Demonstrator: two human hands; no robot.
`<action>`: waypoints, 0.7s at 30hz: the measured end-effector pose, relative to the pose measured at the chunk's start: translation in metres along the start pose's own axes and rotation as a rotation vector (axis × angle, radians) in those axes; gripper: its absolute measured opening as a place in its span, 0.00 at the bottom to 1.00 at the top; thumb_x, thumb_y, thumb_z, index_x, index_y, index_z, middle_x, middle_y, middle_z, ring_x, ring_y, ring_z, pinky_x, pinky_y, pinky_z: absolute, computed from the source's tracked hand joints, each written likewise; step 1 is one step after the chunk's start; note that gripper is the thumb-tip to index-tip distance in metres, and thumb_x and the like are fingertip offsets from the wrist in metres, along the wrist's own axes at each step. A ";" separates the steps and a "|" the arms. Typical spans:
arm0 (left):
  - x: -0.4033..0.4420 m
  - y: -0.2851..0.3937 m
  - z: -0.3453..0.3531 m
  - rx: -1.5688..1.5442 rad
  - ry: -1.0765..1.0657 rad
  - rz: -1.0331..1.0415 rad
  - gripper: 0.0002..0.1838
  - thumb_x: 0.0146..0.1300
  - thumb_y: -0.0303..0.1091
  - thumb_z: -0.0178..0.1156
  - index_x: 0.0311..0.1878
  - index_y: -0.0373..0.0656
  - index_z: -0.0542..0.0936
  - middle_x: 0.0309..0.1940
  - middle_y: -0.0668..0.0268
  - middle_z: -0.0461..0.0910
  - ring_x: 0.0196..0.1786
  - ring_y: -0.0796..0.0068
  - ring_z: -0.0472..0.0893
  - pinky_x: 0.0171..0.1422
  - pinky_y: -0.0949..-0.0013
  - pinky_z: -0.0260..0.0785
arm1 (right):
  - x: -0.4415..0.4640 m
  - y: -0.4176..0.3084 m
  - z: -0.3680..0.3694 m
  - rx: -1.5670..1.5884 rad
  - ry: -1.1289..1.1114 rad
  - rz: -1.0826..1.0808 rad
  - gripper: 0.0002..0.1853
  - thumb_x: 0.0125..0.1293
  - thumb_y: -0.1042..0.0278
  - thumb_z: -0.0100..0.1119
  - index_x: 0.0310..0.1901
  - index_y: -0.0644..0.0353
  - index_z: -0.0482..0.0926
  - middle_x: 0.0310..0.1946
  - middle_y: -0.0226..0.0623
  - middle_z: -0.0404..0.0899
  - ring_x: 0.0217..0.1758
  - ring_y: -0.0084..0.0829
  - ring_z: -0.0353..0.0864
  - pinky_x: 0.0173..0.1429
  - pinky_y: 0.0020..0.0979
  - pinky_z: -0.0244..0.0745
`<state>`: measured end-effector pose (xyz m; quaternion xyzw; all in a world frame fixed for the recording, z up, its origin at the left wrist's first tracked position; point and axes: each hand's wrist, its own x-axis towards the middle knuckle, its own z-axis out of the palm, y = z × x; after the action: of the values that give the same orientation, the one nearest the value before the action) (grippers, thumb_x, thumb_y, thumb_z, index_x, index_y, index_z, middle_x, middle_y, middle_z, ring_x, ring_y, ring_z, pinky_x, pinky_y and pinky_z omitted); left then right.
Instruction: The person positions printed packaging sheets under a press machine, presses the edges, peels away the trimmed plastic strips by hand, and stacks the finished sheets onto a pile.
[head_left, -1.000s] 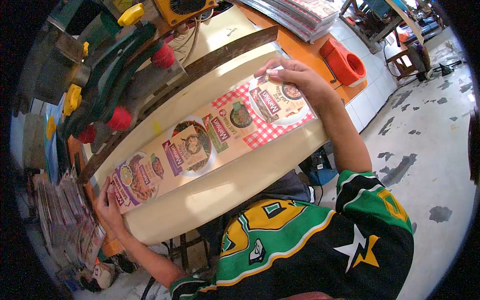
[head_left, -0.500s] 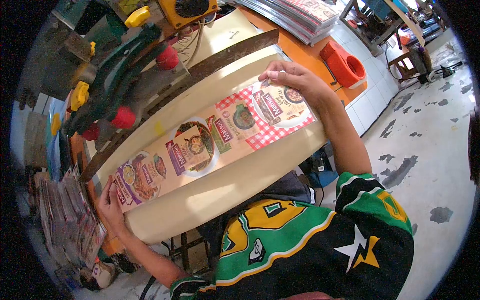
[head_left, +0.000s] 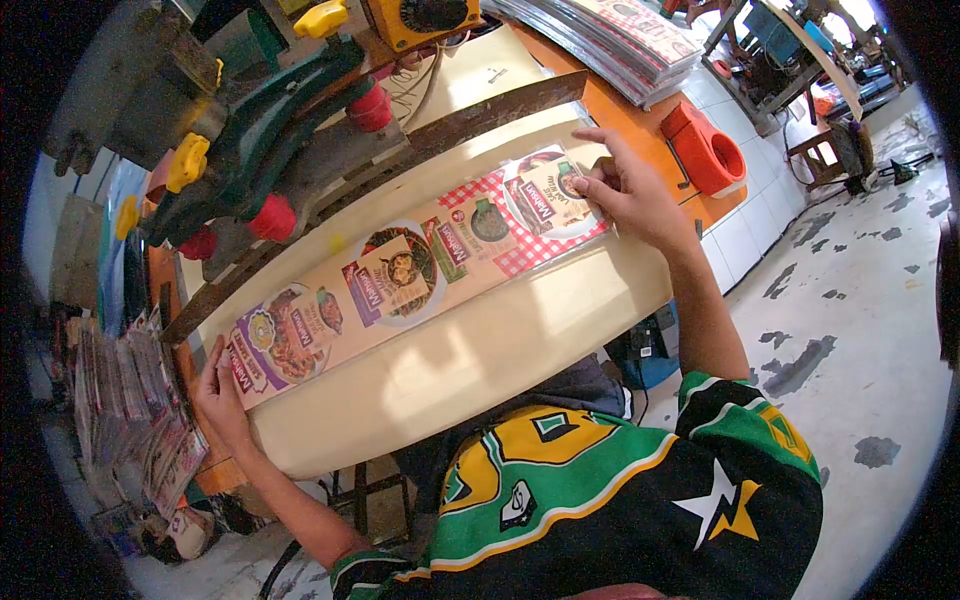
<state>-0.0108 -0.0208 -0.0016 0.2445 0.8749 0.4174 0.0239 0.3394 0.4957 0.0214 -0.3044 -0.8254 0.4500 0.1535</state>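
Note:
A long printed sheet with food pictures (head_left: 400, 275) lies slantwise on a cream board (head_left: 470, 350). My left hand (head_left: 221, 400) is at the sheet's lower left end, its fingers along the edge and its thumb partly hidden. At the upper right end, my right hand (head_left: 630, 190) has its thumb on the sheet's corner, and its index finger reaches out beyond the edge over the board. The fingers of the right hand are apart. Behind the sheet, a dark metal bar (head_left: 390, 185) crosses the board.
A machine with green arms (head_left: 290, 130) and red knobs (head_left: 371, 106) stands at the upper left. An orange-red holder (head_left: 703, 150) sits on the orange table (head_left: 560, 60) near stacked printed sheets (head_left: 630, 40). More sheets (head_left: 130, 400) are piled at the lower left.
The sheet's right end has moved left and slightly down relative to the board. My right hand has opened from its pinch on the corner, its index finger now stretched out. The camera view has shifted slightly.

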 end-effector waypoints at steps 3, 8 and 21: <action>-0.002 0.001 0.001 0.049 0.026 0.008 0.22 0.81 0.40 0.57 0.69 0.34 0.80 0.62 0.58 0.85 0.59 0.74 0.82 0.67 0.69 0.73 | -0.006 -0.015 0.014 -0.260 0.123 -0.093 0.21 0.75 0.56 0.64 0.66 0.48 0.77 0.30 0.43 0.84 0.35 0.37 0.87 0.40 0.39 0.78; -0.003 0.005 0.002 0.039 0.041 0.022 0.22 0.82 0.40 0.56 0.68 0.35 0.81 0.61 0.59 0.86 0.57 0.75 0.82 0.65 0.69 0.74 | 0.000 -0.009 0.026 -0.491 0.204 -0.182 0.15 0.76 0.58 0.60 0.60 0.46 0.84 0.38 0.46 0.83 0.42 0.49 0.86 0.48 0.49 0.78; 0.001 -0.002 0.004 0.238 0.048 0.021 0.19 0.81 0.35 0.55 0.66 0.35 0.83 0.59 0.54 0.87 0.56 0.73 0.84 0.63 0.68 0.76 | 0.020 -0.010 0.028 -0.618 0.179 -0.207 0.17 0.72 0.59 0.59 0.61 0.40 0.85 0.42 0.48 0.83 0.45 0.52 0.86 0.48 0.52 0.80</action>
<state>-0.0117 -0.0186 -0.0059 0.2446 0.9160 0.3165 -0.0307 0.3056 0.4866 0.0137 -0.2893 -0.9326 0.1320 0.1709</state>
